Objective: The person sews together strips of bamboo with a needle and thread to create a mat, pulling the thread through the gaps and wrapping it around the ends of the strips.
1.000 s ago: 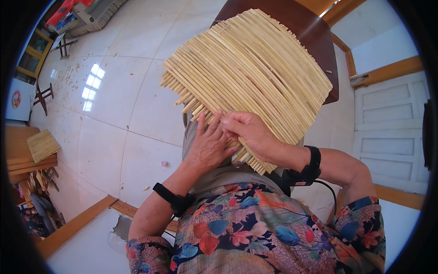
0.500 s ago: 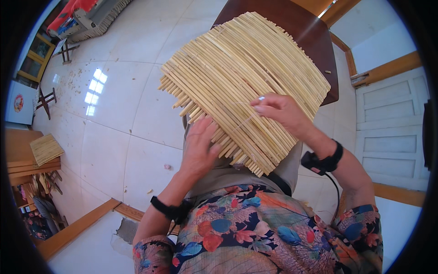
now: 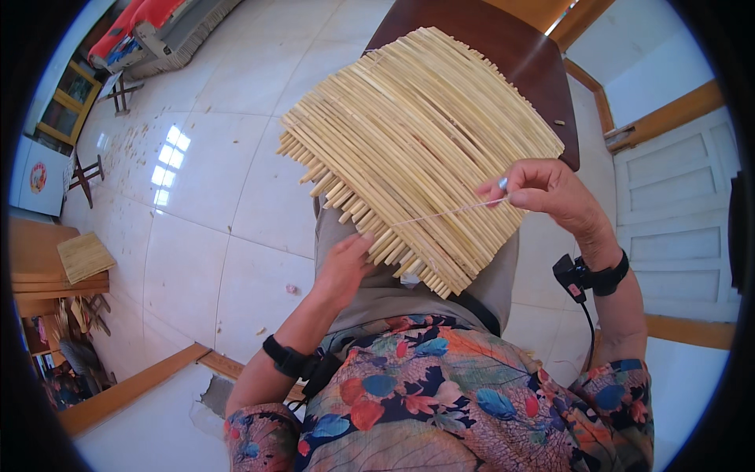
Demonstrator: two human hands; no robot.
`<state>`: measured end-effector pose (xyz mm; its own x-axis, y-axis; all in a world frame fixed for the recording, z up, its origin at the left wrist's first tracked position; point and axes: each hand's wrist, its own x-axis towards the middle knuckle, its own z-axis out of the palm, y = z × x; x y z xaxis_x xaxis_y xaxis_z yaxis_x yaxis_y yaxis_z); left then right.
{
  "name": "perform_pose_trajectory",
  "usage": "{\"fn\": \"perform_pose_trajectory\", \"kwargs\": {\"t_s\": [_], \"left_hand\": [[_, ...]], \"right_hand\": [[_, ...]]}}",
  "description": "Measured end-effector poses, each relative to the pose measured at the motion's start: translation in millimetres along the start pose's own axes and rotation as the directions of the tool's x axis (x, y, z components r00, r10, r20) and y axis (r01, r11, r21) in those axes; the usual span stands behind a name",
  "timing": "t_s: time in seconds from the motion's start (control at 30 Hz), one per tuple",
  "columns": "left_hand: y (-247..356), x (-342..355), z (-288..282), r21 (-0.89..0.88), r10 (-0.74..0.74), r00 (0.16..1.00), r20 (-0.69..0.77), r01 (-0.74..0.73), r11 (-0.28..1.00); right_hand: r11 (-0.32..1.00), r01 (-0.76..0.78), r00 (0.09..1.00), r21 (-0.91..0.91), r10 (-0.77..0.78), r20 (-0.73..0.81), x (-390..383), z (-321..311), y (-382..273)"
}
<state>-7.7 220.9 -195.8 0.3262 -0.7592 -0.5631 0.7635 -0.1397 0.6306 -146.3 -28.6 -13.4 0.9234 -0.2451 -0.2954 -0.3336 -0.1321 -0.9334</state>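
A mat of pale straight reed stalks (image 3: 425, 149) lies across my lap and over a dark brown table. Its stalk ends stick out unevenly along the near left edge. My right hand (image 3: 554, 193) is raised over the mat's right side, thumb and fingers pinched on a thin thread (image 3: 444, 214). That thread runs taut leftward to the mat near its lower left edge. A silvery band (image 3: 502, 182) shows on one finger of this hand. At the near left edge, my left hand (image 3: 344, 269) grips the mat by the stalk ends, some fingers hidden beneath them.
The dark brown table (image 3: 562, 86) stands under the mat's far end. A smaller stalk mat (image 3: 85, 257) leans by wooden furniture at the left. Folding stools (image 3: 85, 179) and scattered bits lie over the tiled floor (image 3: 189, 259). A white door (image 3: 676, 220) is at the right.
My right hand has moved right and up off the mat, drawing the thread taut. My left hand has shifted slightly down and closed at the edge.
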Motion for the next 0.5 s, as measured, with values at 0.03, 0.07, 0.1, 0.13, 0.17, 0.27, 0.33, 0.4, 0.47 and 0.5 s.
{"fn": "perform_pose_trajectory", "kwargs": {"t_s": [0.03,0.07,0.1,0.13,0.17,0.27,0.33,0.4,0.47,0.5], "left_hand": [[-2,4,-1,0.002,0.001,1.0,0.0,-0.001,1.0],[-3,10,1,-0.059,0.021,1.0,0.015,-0.021,0.998],[-3,13,2,-0.12,0.043,0.999,0.027,-0.04,0.992],[-2,14,2,-0.121,0.043,0.999,0.03,-0.039,0.992],[2,13,5,-0.116,0.022,0.999,0.03,-0.018,0.993],[3,17,6,-0.135,-0.004,1.0,0.005,0.005,0.991],[1,22,7,-0.16,-0.009,1.0,-0.021,0.005,0.987],[2,27,7,-0.179,-0.024,0.997,-0.074,0.011,0.984],[2,36,7,-0.166,-0.02,0.996,-0.089,0.005,0.986],[2,39,9,-0.147,-0.014,0.994,-0.106,-0.002,0.989]], "right_hand": [[1.0,0.002,1.0,0.0,-0.002,-0.001,-2,3,3],[0.998,-0.046,0.999,0.047,0.046,0.005,-5,7,9],[0.991,-0.092,0.996,0.093,0.091,0.016,-7,10,15],[0.991,-0.094,0.996,0.091,0.093,0.013,-8,9,19],[0.969,-0.164,0.986,0.183,0.159,0.046,-10,4,24],[0.957,-0.229,0.973,0.179,0.23,0.018,-9,3,31],[0.971,-0.226,0.972,0.083,0.231,-0.049,-6,4,39],[0.954,-0.125,0.99,-0.272,0.1,-0.102,-1,6,52],[0.925,-0.104,0.991,-0.366,0.065,-0.119,3,15,56],[0.888,-0.083,0.991,-0.452,0.025,-0.133,5,22,60]]}}
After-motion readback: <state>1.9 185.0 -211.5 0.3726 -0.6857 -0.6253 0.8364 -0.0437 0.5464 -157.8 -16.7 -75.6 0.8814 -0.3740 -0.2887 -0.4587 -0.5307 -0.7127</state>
